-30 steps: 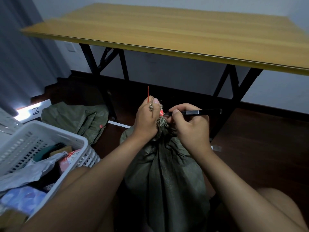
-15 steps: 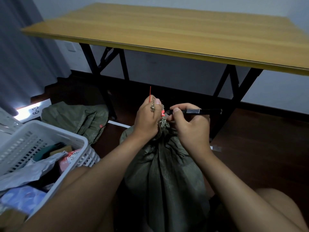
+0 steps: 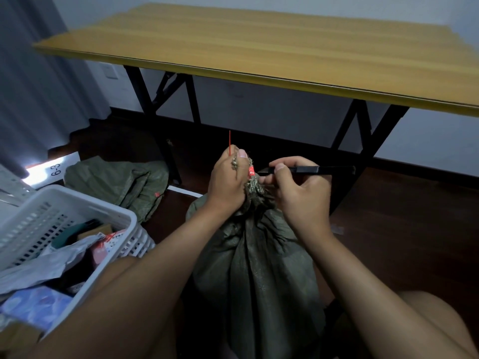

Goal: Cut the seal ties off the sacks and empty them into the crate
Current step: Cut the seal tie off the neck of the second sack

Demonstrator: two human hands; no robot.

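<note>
1. Your left hand [image 3: 228, 177] grips the bunched neck of the green sack [image 3: 259, 268], red seal tie [image 3: 229, 141] poking up above your fist
2. Your right hand [image 3: 300, 193] pinches the black cutter [image 3: 305, 169], tip at the tie's red tag, just right of the left hand
3. Sack stands on the floor between your knees; white crate [image 3: 77, 206] to its left, part filled

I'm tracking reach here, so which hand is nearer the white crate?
Left. The left hand grips the sack neck on the side toward the white crate; the right hand, holding the cutter, is beyond it.
</note>
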